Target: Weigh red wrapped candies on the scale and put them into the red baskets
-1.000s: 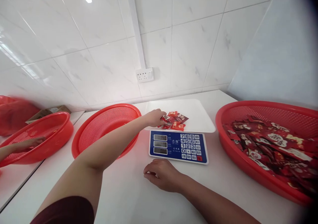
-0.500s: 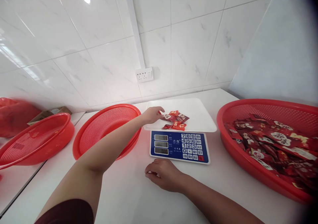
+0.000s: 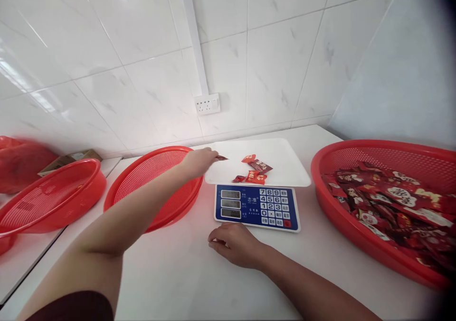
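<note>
My left hand (image 3: 201, 162) is closed on a small dark red packet (image 3: 221, 158), whose tip sticks out past the fingers above the left edge of the white weighing tray (image 3: 285, 162). Several small red and maroon packets (image 3: 261, 165) lie loose on that tray. In front of it is the blue keypad panel (image 3: 256, 207) of the digital scale; its small digits are hard to read. My right hand (image 3: 235, 245) rests on the white table just before the panel, fingers curled together, and whether anything is inside them is hidden.
A large red basket (image 3: 320, 188) full of similar packets stands at the right. Left of the scale sits a red perforated basket (image 3: 121, 193), partly behind my left arm. Farther left are another red basket (image 3: 96, 174), a red bag (image 3: 24, 164) and a cardboard box (image 3: 67, 162). A socket (image 3: 207, 104) is on the wall.
My left hand has drawn back leftward from the packets on the tray, carrying one packet with it. My right hand has stayed in place.
</note>
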Tool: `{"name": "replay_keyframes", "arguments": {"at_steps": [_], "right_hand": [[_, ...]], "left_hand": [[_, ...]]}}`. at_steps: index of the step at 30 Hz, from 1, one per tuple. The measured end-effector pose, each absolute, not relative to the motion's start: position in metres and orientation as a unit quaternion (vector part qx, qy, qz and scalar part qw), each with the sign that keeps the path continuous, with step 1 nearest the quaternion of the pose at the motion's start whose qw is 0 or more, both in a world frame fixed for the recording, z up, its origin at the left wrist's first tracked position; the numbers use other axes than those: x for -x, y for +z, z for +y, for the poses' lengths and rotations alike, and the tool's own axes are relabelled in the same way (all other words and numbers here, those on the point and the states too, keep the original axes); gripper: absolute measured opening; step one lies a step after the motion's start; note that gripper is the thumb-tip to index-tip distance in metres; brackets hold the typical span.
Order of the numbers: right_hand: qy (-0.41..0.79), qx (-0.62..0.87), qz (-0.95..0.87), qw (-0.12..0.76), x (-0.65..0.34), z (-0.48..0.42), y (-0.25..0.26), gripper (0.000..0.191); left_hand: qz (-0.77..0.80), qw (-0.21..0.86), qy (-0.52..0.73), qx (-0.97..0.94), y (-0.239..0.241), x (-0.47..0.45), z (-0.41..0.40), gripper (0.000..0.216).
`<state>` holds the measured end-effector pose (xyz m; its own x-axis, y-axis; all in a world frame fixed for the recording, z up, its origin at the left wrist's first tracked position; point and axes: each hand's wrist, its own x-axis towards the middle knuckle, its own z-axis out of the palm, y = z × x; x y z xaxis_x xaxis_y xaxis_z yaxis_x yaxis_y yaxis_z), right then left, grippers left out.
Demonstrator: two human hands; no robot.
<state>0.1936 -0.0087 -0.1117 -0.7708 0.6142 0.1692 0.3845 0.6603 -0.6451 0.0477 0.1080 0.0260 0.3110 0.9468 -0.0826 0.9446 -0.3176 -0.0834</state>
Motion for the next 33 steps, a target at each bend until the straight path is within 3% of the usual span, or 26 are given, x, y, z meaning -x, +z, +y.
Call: {"name": "replay_keyframes", "arguments": {"at_steps": [7, 10, 17, 23, 33], "right_hand": [[0.303, 0.271, -0.896, 0.18, -0.19, -0.014, -0.114, 0.026], [0.304, 0.268, -0.898, 0.173, -0.189, -0.015, -0.116, 0.025], [0.29, 0.28, -0.895, 0.189, -0.193, -0.009, -0.111, 0.026], [0.293, 0.285, -0.895, 0.179, -0.192, -0.009, -0.111, 0.026], [0.293, 0.276, -0.897, 0.179, -0.193, -0.01, -0.116, 0.025]], "left_hand": [[-0.656, 0.062, 0.141, 0.739, 0.061, 0.011, 0.08, 0.029], [-0.629, 0.055, 0.122, 0.766, 0.05, -0.01, 0.074, 0.041], [-0.467, -0.07, 0.027, 0.881, 0.005, -0.103, 0.075, 0.058], [-0.434, -0.04, -0.039, 0.899, -0.021, -0.138, 0.101, 0.083], [-0.378, -0.01, -0.031, 0.925, -0.033, -0.138, 0.14, 0.053]]}}
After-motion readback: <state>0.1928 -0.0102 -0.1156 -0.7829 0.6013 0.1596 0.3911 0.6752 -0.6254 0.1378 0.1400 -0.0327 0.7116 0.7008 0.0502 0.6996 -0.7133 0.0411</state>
